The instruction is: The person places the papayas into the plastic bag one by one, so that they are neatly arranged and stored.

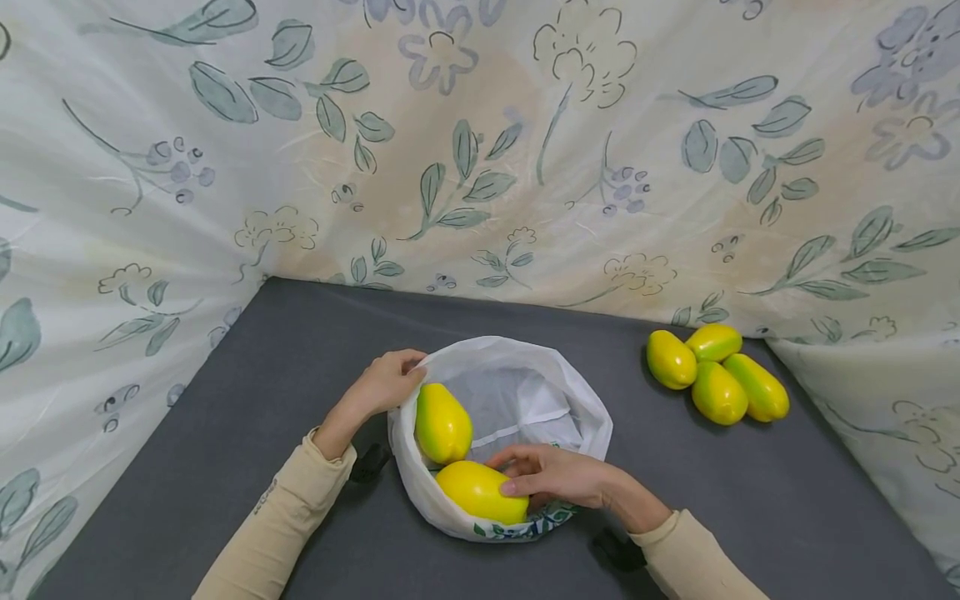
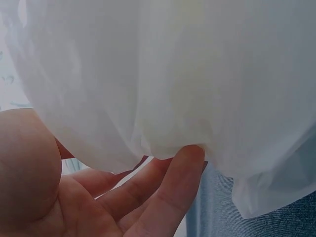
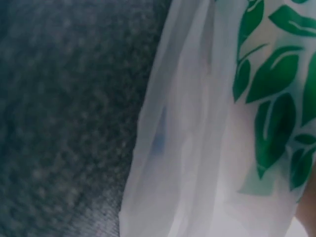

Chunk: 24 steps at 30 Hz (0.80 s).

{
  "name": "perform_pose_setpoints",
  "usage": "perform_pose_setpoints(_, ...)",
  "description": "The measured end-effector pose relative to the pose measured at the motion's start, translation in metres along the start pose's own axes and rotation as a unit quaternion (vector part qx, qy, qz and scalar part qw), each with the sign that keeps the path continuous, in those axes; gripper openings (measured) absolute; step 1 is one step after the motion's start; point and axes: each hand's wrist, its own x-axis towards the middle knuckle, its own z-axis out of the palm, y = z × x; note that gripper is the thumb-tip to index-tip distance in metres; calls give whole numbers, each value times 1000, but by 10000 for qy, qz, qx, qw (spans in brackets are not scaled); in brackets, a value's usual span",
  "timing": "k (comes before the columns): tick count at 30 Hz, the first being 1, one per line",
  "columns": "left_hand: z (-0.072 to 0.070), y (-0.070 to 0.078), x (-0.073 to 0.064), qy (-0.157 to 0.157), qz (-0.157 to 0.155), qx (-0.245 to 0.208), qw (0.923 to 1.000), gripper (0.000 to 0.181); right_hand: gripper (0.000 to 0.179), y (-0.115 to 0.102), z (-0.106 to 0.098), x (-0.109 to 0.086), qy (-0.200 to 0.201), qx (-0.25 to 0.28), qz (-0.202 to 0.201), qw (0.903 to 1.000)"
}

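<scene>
A white plastic bag (image 1: pixel 592 396) with a green leaf print stands with its mouth wide and its rim rolled. Two yellow-green mangoes lie inside: one mango (image 1: pixel 444 423) along the left wall, the other mango (image 1: pixel 480 492) at the near side. My left hand (image 1: pixel 385 382) grips the bag's left rim; the left wrist view shows its fingers (image 2: pixel 182 173) at the white film. Reaching over the near right rim, my right hand (image 1: pixel 566 477) holds the nearer mango by its right end, thumb on top. Bag film (image 3: pixel 197 148) fills much of the right wrist view, hiding that hand's fingers.
Several more mangoes (image 1: pixel 718 392) sit in a cluster at the back right of the dark grey tabletop (image 1: pixel 315 333). A floral curtain (image 1: pixel 480 167) hangs behind the table and along both sides.
</scene>
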Motion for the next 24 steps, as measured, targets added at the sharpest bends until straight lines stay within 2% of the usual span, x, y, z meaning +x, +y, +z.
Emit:
perform_pose_setpoints(14,1,1,1,-17,22,30,10000,38,48,0,-2,4,-179,-210,-111,9996)
perform_pose_setpoints(24,0,0,1,-16,23,96,9999,39,47,1,-4,2,-95,-313,-185,9993)
